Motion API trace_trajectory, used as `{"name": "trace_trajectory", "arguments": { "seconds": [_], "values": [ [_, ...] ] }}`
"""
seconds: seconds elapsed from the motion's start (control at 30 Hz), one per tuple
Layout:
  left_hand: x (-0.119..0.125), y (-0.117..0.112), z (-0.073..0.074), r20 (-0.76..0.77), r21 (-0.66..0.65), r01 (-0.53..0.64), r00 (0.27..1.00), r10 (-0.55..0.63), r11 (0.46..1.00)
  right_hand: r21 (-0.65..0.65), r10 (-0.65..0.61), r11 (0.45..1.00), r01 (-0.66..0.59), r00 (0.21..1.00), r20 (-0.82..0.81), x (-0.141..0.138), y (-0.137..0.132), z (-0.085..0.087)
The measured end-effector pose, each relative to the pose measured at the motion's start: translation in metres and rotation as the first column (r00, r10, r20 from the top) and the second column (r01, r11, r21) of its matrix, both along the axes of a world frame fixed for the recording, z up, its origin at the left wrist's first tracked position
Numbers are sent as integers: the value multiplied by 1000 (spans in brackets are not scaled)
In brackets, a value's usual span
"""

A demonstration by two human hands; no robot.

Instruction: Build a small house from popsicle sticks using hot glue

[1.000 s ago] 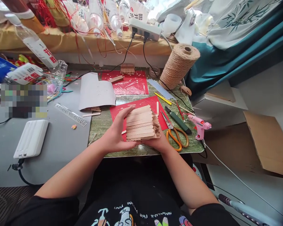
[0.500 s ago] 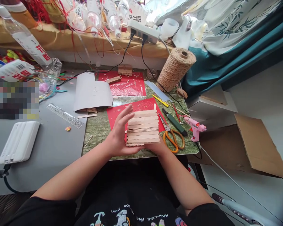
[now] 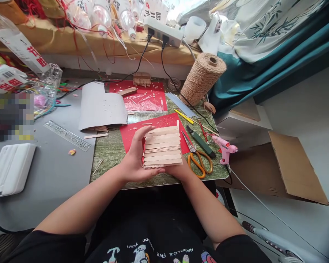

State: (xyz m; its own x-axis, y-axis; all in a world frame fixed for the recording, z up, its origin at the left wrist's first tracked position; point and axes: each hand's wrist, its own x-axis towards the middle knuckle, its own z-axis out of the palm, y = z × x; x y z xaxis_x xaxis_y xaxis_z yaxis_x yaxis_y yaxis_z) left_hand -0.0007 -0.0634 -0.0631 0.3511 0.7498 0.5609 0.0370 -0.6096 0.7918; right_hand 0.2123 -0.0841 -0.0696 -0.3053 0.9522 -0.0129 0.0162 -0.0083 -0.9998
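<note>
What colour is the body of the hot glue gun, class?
Pink; the hot glue gun shows best in the head view.

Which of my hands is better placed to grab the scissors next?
Probably your right hand: the scissors lie just to its right, while your left hand is at the far side of the wooden sticks.

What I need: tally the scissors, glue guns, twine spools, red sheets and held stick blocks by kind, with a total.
Scissors: 1
Glue guns: 1
Twine spools: 1
Red sheets: 2
Held stick blocks: 1
Total: 6
</note>
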Motion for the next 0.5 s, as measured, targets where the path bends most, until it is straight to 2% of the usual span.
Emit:
{"name": "trace_trajectory", "arguments": {
  "seconds": [0.1,0.2,0.27,0.33,0.4,0.47,0.5],
  "values": [
    [-9,7,2,-38,-56,36,999,-38,998,-32,-34,999,33,999,-41,2,-3,2],
    [-30,15,6,-38,-126,9,999,-14,992,-20,-157,987,157,987,26,5,-4,2],
    [-46,17,9,122,-168,-61,989,82,984,18,-245,970,244,964,103,5,0,2],
    [-59,13,9,351,-258,-69,923,160,964,58,-280,960,275,941,190,4,9,0],
    [-65,2,6,532,-377,88,836,138,922,80,-270,963,258,927,261,3,18,-4],
    [-65,-14,0,635,-466,324,771,56,823,89,-265,964,250,918,294,3,22,-10],
    [-64,-23,-6,658,-506,403,752,39,762,95,-267,964,250,916,298,2,21,-13]
  ]
}}
